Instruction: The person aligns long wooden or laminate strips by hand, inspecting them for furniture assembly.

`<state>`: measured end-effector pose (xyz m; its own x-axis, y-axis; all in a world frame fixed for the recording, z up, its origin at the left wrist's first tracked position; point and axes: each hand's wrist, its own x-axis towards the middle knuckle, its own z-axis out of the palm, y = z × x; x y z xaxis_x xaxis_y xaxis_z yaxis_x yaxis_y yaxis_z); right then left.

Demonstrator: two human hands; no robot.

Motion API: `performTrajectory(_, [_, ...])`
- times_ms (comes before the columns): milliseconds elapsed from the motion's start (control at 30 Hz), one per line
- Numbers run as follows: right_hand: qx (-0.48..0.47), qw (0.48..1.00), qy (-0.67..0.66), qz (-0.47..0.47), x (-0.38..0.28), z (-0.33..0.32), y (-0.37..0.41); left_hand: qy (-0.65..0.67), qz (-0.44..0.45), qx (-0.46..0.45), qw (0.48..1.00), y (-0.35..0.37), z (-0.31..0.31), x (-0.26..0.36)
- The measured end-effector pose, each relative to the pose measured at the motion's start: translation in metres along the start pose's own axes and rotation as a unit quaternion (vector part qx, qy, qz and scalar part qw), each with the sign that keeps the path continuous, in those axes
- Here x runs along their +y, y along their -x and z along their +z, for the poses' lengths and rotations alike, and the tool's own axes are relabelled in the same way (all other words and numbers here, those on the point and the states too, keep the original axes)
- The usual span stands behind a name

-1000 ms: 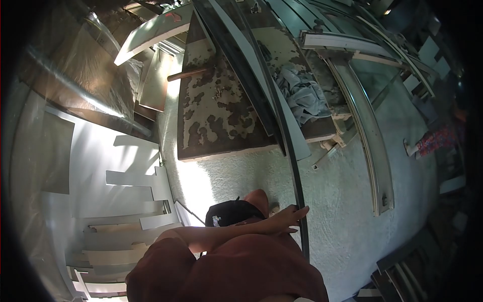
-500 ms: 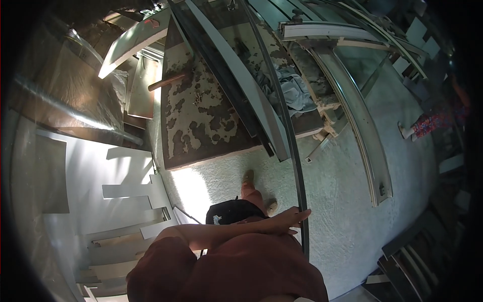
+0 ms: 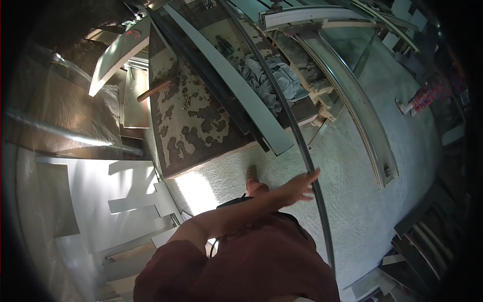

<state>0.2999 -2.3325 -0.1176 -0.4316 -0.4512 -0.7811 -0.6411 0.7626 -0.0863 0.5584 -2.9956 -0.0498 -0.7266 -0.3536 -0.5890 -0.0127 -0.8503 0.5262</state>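
Note:
My left hand reaches across my body to a long, narrow dark strip. One finger crosses over the strip, and the other fingers meet its near edge in a loose hold. From beside my right shoulder the strip runs forward over the worktable to the top of the view. Left of it, a wide pale board and dark lengths lie on the table, their near ends past its edge. A crumpled grey cloth is beside the strip. My right hand is out of sight.
A wooden handle lies on the table's left part. To the right, a long channelled profile slopes down toward the floor. Another person's patterned trouser leg shows at far right. White sheets lie at left; dark offcuts are stacked lower right.
My left hand has moved forward along the strip, and its fingers are more stretched out. The view has shifted slightly, so the table sits further left. The strip is more slanted.

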Motion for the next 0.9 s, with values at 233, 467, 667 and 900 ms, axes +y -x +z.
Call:
performTrajectory(233, [0.070,0.992,-0.101,-0.038,-0.191,-0.167,-0.011,0.133,0.102,-0.033,0.985,-0.035,-0.022,0.061])
performTrajectory(467, [0.268,0.953,-0.132,-0.054,-0.230,-0.180,-0.026,0.104,0.187,-0.011,0.977,-0.040,-0.018,0.106])
performTrajectory(667, [0.325,0.938,-0.113,-0.032,-0.244,-0.173,-0.059,-0.018,0.176,0.025,0.984,-0.059,-0.024,0.104])
performTrajectory(900, [0.259,0.963,-0.056,0.049,-0.300,-0.203,-0.095,-0.115,0.130,0.021,0.985,-0.025,-0.026,0.053])
